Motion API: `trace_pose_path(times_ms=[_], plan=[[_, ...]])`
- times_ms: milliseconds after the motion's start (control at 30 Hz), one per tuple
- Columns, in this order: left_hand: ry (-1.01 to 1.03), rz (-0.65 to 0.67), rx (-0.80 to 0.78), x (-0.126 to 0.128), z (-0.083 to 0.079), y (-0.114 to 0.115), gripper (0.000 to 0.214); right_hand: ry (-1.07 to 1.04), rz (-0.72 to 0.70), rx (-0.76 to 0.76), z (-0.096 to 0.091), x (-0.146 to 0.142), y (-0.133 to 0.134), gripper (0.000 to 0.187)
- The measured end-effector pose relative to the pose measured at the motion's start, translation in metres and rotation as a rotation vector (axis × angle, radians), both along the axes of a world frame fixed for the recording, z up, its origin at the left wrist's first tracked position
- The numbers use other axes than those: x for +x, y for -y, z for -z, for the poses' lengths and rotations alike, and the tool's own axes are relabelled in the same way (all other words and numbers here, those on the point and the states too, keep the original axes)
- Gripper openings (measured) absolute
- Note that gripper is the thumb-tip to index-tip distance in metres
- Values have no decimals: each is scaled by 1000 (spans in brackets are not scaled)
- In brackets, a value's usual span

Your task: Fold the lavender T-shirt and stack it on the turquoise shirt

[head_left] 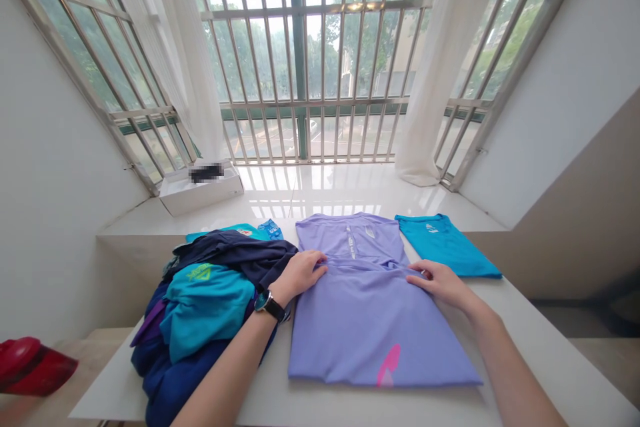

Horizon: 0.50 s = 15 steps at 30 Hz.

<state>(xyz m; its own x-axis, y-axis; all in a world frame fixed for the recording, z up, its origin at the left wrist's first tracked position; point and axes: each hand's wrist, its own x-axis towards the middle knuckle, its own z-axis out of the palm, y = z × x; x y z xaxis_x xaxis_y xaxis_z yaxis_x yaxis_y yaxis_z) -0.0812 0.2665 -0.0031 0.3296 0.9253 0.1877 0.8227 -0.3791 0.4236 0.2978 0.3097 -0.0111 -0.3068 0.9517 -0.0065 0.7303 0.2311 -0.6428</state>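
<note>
A lilac shirt [370, 320] lies spread on the white table [550, 360] in front of me, with a pink mark near its lower hem. My left hand [300, 273], a black watch on its wrist, pinches the shirt's left edge just below the collar. My right hand [437, 280] grips the right edge at the same height. A crease runs across the fabric between both hands.
A heap of navy, teal and purple clothes [210, 307] lies at the left of the table. A folded teal shirt [445, 243] sits at the back right. A white box [200, 188] rests on the window sill before barred windows. A red object [30, 367] lies low left.
</note>
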Motion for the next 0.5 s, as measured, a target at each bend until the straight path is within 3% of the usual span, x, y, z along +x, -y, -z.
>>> trace_pose_path(times_ms=[500], plan=[[171, 28, 6, -1, 7, 6, 20, -238, -36, -110, 0, -4, -4, 51]])
